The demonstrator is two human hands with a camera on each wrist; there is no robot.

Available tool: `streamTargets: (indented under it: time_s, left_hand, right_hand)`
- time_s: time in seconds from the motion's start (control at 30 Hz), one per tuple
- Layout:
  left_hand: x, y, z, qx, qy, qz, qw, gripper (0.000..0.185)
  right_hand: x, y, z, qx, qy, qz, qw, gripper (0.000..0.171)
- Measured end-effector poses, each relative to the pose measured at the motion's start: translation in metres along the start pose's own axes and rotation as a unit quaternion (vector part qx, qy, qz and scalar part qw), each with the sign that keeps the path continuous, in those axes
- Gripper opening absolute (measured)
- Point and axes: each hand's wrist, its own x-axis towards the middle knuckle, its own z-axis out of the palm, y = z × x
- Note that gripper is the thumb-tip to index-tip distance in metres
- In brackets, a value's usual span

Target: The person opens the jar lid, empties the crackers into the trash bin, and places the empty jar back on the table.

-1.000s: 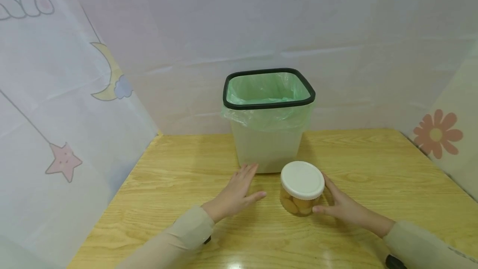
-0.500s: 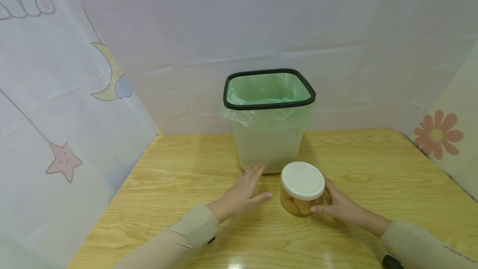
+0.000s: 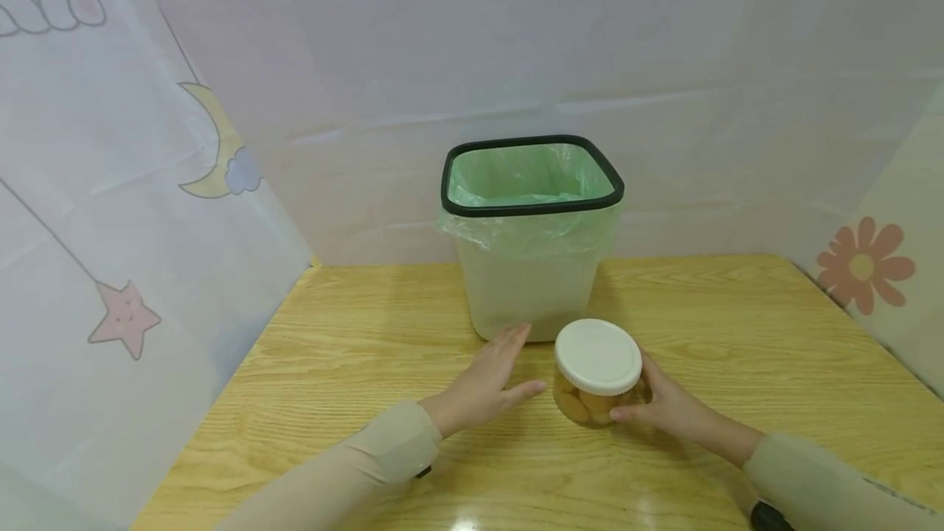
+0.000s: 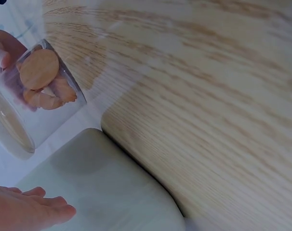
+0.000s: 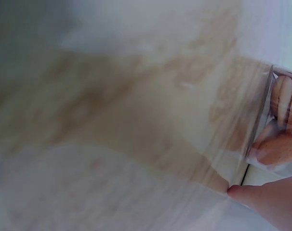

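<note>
A clear plastic jar with a white screw lid stands upright on the wooden table, in front of the bin. Round brown biscuits show through its wall in the left wrist view. My right hand grips the jar from the right, thumb at the near side and fingers around the far side. Just left of the jar, my left hand has its fingers extended and its thumb pointing toward the jar, a small gap between them. The right wrist view catches only a digit below the jar.
Behind the jar stands a pale waste bin with a black rim and a green liner bag. A patterned cloth hangs along the back and sides of the table.
My left hand has moved to the right, closer to the jar. My right thumb has slid slightly left along the jar's near side, while the jar and bin have stayed in place.
</note>
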Motion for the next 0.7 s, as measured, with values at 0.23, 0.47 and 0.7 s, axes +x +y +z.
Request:
streamTargets:
  time_s: [0.23,0.47,0.7]
  left_hand:
    - [0.006,-0.001,0.003,-0.005,-0.002,0.011,0.9999,0.081]
    - [0.011,0.001,0.003,0.005,-0.008,0.018,0.9998,0.082]
    - [0.017,0.004,0.005,-0.005,-0.019,0.015,0.9997,0.084]
  right_hand:
    - [0.001,0.001,0.002,-0.01,0.005,0.003,1.0,0.11]
    - [0.003,-0.001,0.0,0.008,0.009,0.022,1.0,0.11]
    - [0.004,-0.001,0.0,0.016,-0.001,0.015,1.0,0.109]
